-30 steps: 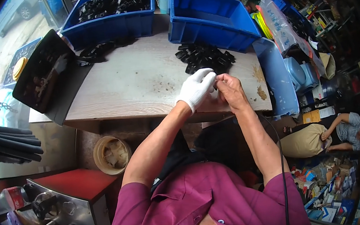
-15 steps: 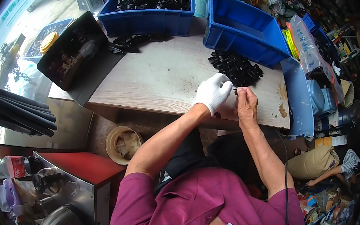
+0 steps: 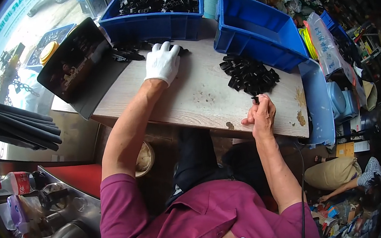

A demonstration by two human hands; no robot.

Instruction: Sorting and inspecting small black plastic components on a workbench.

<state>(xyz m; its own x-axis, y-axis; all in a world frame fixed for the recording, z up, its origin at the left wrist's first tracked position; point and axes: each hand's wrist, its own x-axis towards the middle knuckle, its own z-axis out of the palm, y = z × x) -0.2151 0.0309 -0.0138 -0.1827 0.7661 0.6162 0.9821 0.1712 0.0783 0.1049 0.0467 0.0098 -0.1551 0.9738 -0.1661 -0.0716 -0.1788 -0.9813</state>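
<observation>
Clock positions are taken from the middle of the desk (image 3: pixel 187 95). At four o'clock, a small black piece (image 3: pixel 255 100) is clamped between the fingers of the bare right hand (image 3: pixel 264 115). At eleven o'clock, the gloved left hand (image 3: pixel 163 64) is placed over a loose row of black pieces (image 3: pixel 130 53); its fingers are slightly spread, but whether a piece is gripped cannot be told. Handling is judged to be partway through: one piece is held, a heap of black pieces (image 3: pixel 248 74) is gathered at three o'clock, just beyond the right fingers, and the loose row is left at the back. Which pieces are finished cannot be determined. The pale wood-grain surface is marked by dark specks and worn patches. At eleven o'clock, a blue bin (image 3: pixel 150 26) is heaped with similar pieces; a second blue bin (image 3: pixel 258 48) is set at two o'clock, and a tablet (image 3: pixel 74 64) is propped at ten. Beyond the desk, a bucket (image 3: pixel 153 161) is partly hidden at seven o'clock, a red-topped cabinet (image 3: pixel 77 183) is stationed at eight, and a person in a striped top (image 3: pixel 371 173) is seen at four.
</observation>
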